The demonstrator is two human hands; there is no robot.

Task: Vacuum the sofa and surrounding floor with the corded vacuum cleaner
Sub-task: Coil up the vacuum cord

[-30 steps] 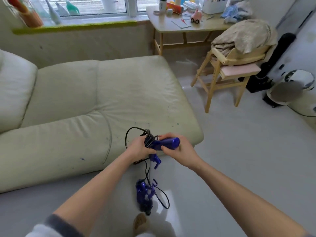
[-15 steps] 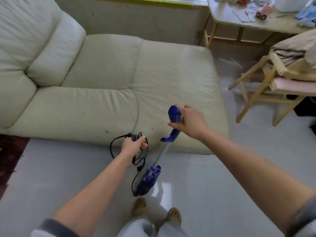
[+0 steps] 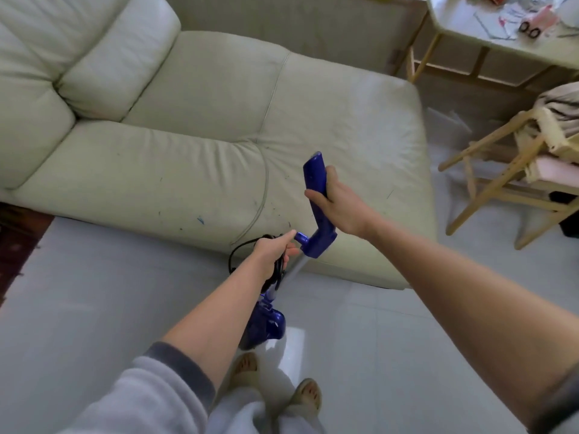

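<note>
No readable brand, label or writing anywhere; papers on the table (image 3: 463,29) are too blurred to read.

Landmark: sofa (image 3: 194,126), pale green leather, small dark and blue marks near its front edge.

Right hand (image 3: 340,200) grips the blue handle (image 3: 315,183) of the vacuum cleaner (image 3: 266,324), fingers wrapped round it, over the sofa's front right corner. Handle stands near upright, its top end clear of the hand. The grey tube runs down from the handle to the blue body, which sits on the floor (image 3: 391,339) just in front of the sofa's front edge, close to the person's slippered feet (image 3: 247,368).

Left hand (image 3: 272,249) holds a bundle of black cord (image 3: 238,249), fingers curled round it, forefinger out and touching the blue hook at the handle's base. A cord loop hangs just beside the sofa's front edge.

Room to move: open pale floor in front of the sofa on both sides of the person. A dark rug edge (image 3: 15,245) lies off the sofa's left front. A wooden chair (image 3: 501,170) with cloth piled on it stands right of the sofa, a floor gap between. The table stands beyond the sofa's far right corner.
</note>
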